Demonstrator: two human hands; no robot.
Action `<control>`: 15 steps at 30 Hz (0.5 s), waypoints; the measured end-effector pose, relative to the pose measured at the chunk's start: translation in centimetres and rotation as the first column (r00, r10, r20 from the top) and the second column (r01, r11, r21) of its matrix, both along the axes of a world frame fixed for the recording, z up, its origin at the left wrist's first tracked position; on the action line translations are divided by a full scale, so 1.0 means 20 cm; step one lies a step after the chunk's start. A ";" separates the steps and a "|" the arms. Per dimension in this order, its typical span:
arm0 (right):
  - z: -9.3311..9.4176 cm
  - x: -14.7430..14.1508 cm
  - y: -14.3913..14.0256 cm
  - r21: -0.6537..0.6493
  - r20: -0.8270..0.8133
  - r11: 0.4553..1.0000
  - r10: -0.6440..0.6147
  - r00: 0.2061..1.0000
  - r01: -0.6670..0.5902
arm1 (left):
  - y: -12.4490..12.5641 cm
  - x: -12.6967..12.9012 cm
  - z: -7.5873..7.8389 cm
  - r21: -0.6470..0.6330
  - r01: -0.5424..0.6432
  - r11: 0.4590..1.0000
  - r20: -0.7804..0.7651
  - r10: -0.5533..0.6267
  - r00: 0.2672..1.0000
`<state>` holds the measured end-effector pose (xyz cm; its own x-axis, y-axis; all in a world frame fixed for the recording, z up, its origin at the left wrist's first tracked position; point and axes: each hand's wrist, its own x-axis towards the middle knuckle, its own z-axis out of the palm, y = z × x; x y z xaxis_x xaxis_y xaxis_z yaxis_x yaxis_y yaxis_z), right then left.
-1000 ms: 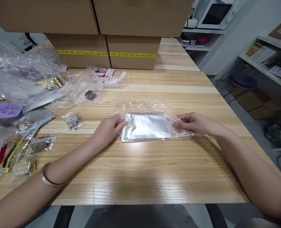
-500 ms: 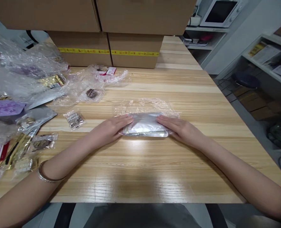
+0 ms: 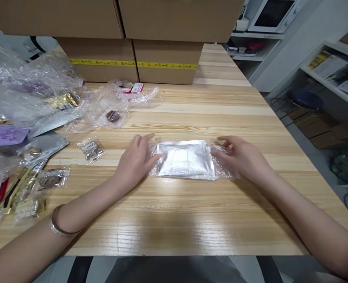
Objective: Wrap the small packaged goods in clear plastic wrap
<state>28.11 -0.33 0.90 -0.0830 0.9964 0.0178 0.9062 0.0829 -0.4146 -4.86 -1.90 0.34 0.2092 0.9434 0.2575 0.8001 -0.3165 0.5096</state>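
Observation:
A flat silver foil pouch lies on the table in front of me, wrapped in clear plastic film that sticks out past both ends. My left hand is at the pouch's left end, fingers apart, its thumb touching the film at the edge. At the other end is my right hand. Its thumb rests on the loose film and its bent forefinger stands apart from the thumb. The other right fingers are partly hidden.
Plastic-wrapped packets and crumpled film pile up on the left. A small clear packet lies near my left hand. Cardboard boxes with yellow tape stand at the back of the wooden table. Shelves and a microwave are beyond.
Both hands have lifted off the top of the pouch and moved outward to its ends. The film behind the pouch is now folded in, and the pouch faces up more flatly.

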 end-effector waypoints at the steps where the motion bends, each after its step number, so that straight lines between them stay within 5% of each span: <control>1: 0.01 0.01 -0.01 0.088 0.053 0.995 -0.039 0.998 0.034 | -0.02 0.01 0.00 0.136 0.012 0.991 -0.060 -0.003 0.998; 4: 0.03 0.04 -0.01 0.089 0.027 0.991 -0.104 0.994 0.102 | -0.09 0.03 0.01 0.342 0.286 0.895 -0.250 -0.207 0.946; 6: 0.04 0.06 0.00 -0.142 -0.078 0.985 -0.114 0.990 0.102 | -0.13 0.05 0.01 0.293 0.522 0.801 -0.367 -0.409 0.835; 8: 0.03 0.08 0.02 -0.376 -0.188 0.926 -0.097 0.977 0.019 | -0.14 0.07 -0.02 0.195 0.634 0.748 -0.418 -0.522 0.744; 11: 0.05 0.08 0.03 -0.507 -0.404 0.854 -0.117 0.907 -0.115 | -0.13 0.09 -0.05 0.063 0.603 0.795 -0.387 -0.537 0.750; 15: 0.08 0.01 0.00 -0.436 -0.662 0.898 -0.278 0.696 -0.057 | -0.12 0.09 -0.07 -0.034 0.555 0.831 -0.361 -0.528 0.769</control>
<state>28.38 -0.33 2.51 -0.1014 0.9239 -0.3691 0.3296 -0.3188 -0.8887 -3.14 -4.21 -1.08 0.7662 0.6287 0.1329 0.6013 -0.7744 0.1968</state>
